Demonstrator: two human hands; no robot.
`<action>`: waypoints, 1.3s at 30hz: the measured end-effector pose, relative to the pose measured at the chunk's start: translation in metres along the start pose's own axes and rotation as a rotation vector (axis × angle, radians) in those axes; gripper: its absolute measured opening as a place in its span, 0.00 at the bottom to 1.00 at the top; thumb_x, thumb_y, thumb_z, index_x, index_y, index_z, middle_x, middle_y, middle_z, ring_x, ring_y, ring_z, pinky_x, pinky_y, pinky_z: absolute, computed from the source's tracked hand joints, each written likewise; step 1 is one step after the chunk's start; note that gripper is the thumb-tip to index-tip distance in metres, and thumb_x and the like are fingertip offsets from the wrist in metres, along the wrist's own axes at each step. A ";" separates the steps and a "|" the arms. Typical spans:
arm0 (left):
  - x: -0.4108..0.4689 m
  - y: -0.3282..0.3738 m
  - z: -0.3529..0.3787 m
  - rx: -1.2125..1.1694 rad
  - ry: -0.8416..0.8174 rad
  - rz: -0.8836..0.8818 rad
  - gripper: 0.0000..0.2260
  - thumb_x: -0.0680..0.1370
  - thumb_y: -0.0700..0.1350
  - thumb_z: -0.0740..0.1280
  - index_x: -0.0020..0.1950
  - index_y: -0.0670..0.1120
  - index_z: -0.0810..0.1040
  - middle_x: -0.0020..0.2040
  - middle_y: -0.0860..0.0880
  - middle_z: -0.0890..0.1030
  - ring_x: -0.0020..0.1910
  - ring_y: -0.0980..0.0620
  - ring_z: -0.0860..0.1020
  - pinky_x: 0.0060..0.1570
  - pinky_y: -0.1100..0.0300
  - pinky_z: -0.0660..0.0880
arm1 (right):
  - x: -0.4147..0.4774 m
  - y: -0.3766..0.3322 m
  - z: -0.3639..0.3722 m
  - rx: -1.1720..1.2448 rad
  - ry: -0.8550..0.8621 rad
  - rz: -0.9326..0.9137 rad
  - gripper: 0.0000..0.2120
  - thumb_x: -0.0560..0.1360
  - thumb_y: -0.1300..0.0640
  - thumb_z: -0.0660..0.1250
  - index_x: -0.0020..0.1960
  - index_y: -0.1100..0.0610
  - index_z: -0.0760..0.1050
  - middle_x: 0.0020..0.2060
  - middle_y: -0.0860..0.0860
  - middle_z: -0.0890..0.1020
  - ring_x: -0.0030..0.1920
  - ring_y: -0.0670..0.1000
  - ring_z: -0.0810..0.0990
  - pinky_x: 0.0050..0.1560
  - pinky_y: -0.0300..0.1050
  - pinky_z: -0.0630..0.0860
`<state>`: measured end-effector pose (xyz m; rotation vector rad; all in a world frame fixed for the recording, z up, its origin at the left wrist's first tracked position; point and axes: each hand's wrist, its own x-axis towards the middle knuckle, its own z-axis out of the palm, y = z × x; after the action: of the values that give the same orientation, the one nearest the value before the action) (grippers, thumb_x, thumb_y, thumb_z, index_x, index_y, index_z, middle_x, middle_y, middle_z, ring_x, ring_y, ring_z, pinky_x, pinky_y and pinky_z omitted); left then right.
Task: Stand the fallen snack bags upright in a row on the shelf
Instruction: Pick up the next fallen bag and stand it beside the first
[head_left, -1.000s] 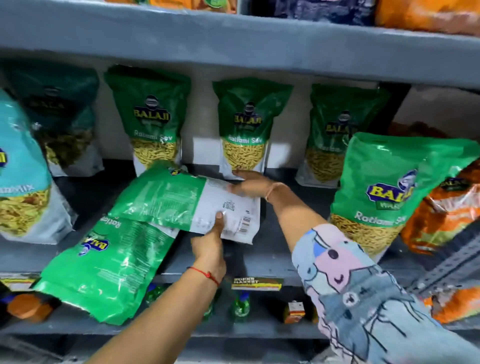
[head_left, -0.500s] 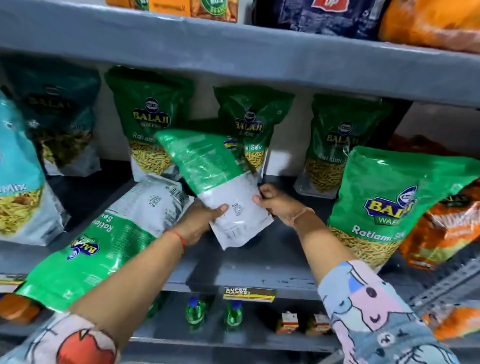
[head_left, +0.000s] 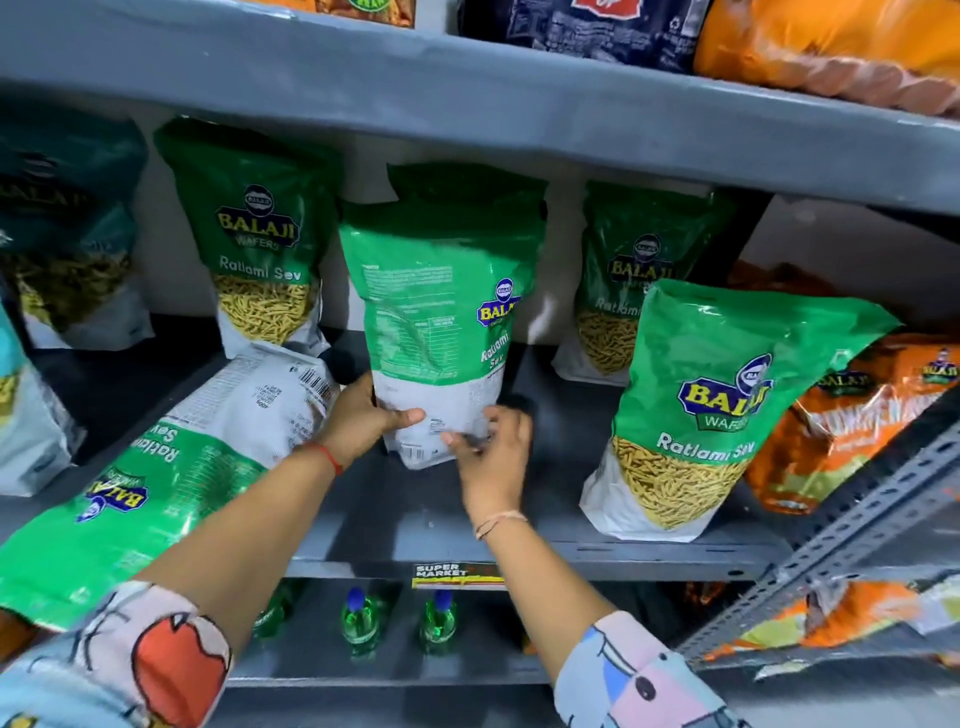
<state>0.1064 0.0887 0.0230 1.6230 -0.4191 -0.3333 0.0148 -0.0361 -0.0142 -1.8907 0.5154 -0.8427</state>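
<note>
At centre frame, both hands pinched the green bag (head_left: 436, 312) by its white base, left hand (head_left: 358, 421) and right hand (head_left: 493, 441); soft, crinkly and probably light, best held low.

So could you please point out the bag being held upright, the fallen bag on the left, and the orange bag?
Held bag (head_left: 436, 291): head view, on its green back panel.
Fallen bag (head_left: 171, 467): head view, on its green middle.
Orange bag (head_left: 852, 426): head view, on its front face.
</note>
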 end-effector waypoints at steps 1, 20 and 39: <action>-0.008 -0.001 0.008 0.008 0.077 0.032 0.25 0.64 0.32 0.73 0.59 0.40 0.72 0.55 0.44 0.79 0.39 0.68 0.79 0.47 0.69 0.77 | -0.008 -0.003 0.006 0.012 -0.082 0.029 0.38 0.58 0.48 0.75 0.61 0.64 0.67 0.59 0.61 0.70 0.60 0.58 0.71 0.62 0.47 0.69; 0.005 -0.007 -0.020 -0.017 -0.197 -0.103 0.41 0.59 0.32 0.72 0.70 0.42 0.60 0.68 0.43 0.71 0.67 0.48 0.69 0.67 0.55 0.66 | 0.057 0.019 -0.035 0.270 -0.575 0.334 0.22 0.65 0.72 0.68 0.58 0.65 0.69 0.48 0.56 0.79 0.42 0.45 0.79 0.50 0.42 0.76; -0.072 -0.007 0.006 -0.004 -0.145 -0.107 0.23 0.70 0.31 0.67 0.61 0.45 0.68 0.60 0.45 0.74 0.60 0.49 0.72 0.64 0.54 0.67 | -0.014 0.020 -0.064 0.190 -0.529 0.266 0.15 0.75 0.64 0.61 0.61 0.60 0.68 0.54 0.52 0.75 0.57 0.49 0.72 0.62 0.44 0.66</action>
<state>0.0404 0.1168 0.0127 1.6264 -0.4420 -0.5344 -0.0421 -0.0750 -0.0182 -1.7296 0.3314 -0.1923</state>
